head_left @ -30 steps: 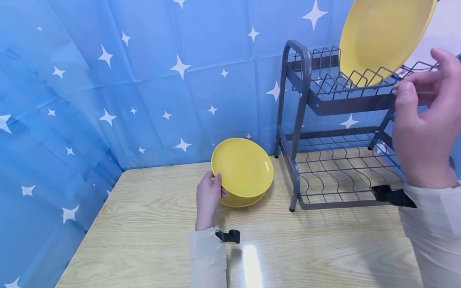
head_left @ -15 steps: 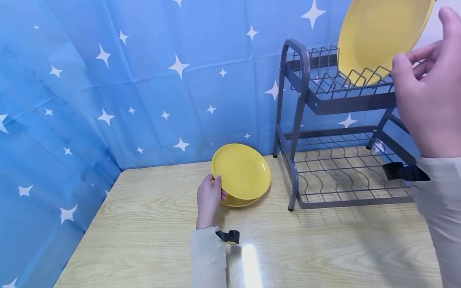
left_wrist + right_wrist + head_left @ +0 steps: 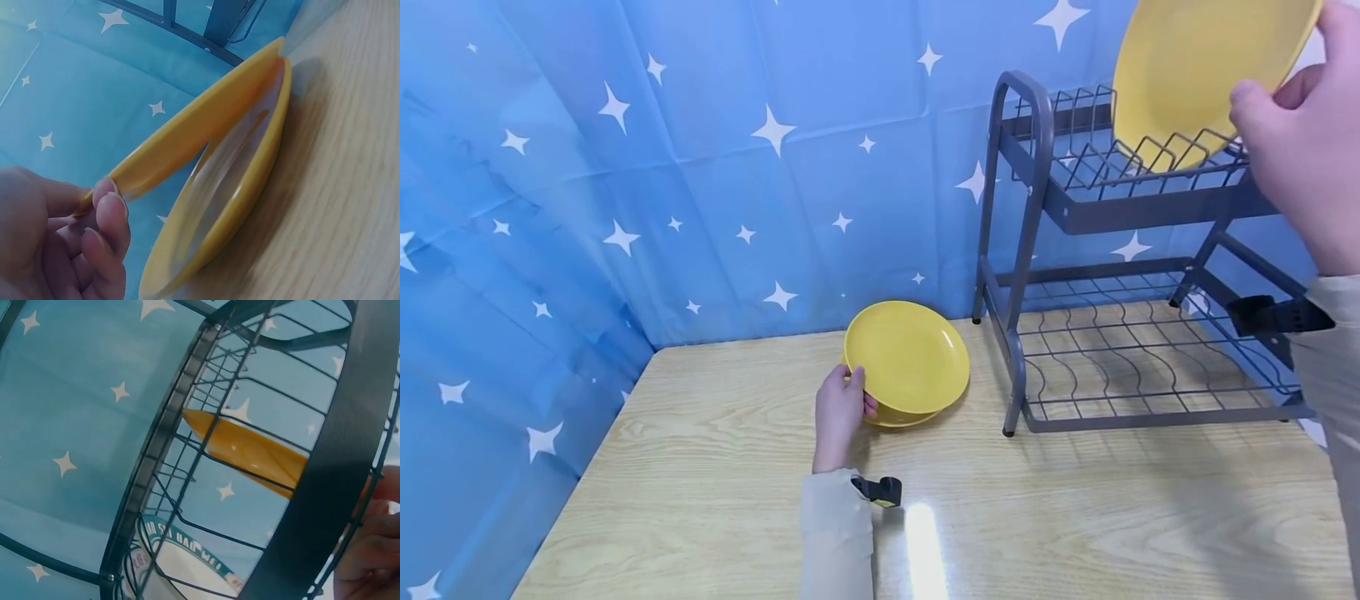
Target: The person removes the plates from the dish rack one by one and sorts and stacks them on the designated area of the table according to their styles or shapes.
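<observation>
At the table's back edge, my left hand (image 3: 840, 412) pinches the left rim of a yellow plate (image 3: 908, 357). That plate is tilted over a second yellow plate (image 3: 898, 418) lying beneath it; the left wrist view shows a wedge-shaped gap between the two, narrowing at the far rim. On the grey dish rack's upper tier (image 3: 1138, 215) a larger yellow plate (image 3: 1195, 75) stands on edge between the wires. My right hand (image 3: 1311, 142) holds its right edge, thumb over the front face, the other fingers partly hidden.
The rack's lower wire shelf (image 3: 1120, 358) stands right of the two plates. In the right wrist view, a white dish with a teal lettered band (image 3: 187, 540) sits among the rack's wires. A blue star-patterned curtain (image 3: 737, 167) hangs behind the wooden table (image 3: 715, 483).
My right hand has risen from beside the rack to the standing plate's right edge. My left hand keeps hold of its plate, which has tipped slightly lower.
</observation>
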